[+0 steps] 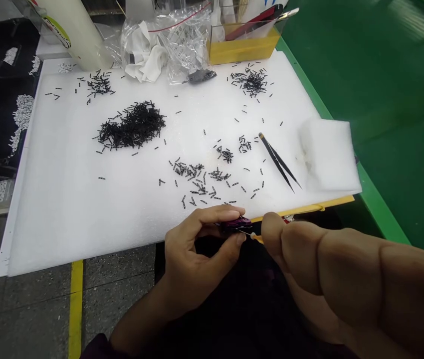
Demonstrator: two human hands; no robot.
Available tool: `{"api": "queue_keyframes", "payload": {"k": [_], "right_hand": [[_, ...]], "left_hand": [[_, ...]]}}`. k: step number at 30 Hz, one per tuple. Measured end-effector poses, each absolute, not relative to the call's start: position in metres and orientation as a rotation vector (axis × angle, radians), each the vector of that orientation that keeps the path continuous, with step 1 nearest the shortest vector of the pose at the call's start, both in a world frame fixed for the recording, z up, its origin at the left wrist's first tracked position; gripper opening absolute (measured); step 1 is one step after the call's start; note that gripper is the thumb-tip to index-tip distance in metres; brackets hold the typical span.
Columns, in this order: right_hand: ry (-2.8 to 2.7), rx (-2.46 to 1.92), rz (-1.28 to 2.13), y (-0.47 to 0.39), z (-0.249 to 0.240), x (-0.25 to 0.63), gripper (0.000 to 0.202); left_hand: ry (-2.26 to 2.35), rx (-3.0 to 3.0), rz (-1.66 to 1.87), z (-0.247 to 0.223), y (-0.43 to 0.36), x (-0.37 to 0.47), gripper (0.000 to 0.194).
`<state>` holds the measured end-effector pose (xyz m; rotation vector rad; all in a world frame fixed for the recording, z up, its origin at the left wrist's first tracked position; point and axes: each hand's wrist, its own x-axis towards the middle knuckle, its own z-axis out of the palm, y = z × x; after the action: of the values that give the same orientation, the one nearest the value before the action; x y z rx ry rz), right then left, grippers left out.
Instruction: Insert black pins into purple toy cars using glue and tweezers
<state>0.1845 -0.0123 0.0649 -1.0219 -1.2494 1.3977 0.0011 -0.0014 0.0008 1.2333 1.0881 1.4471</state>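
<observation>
Purple piece point(236, 226) | partly hidden by left fingers point(217, 215) | yellow tool point(258, 239) mostly covered

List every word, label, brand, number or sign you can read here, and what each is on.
None can be read with certainty.
Pale container: dark script on its label, too blurred to read.
Clear plastic bag: printed marks, too small and creased.
Dark purple piece in the left hand: no lettering discernible.
</observation>
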Motion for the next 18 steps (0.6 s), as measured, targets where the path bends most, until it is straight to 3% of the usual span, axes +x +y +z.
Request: {"api": "queue_keyframes", "payload": {"k": [4, 9, 18], "right_hand": [[-1.225, -0.910, 1.454, -0.012, 0.067, 0.184, 0.040], [-1.168, -0.929, 1.435, -0.019, 0.062, 0.179, 0.025], [-1.251, -0.812, 1.408, 0.010, 0.031, 0.190, 0.031]], "left_hand": [[1.076, 1.238, 1.448, 0.001, -0.002, 0.000, 0.031], [1.078, 1.241, 1.448, 0.002, -0.002, 0.001, 0.031], [1.094, 1.223, 1.440, 0.003, -0.002, -0.001, 0.029]]}}
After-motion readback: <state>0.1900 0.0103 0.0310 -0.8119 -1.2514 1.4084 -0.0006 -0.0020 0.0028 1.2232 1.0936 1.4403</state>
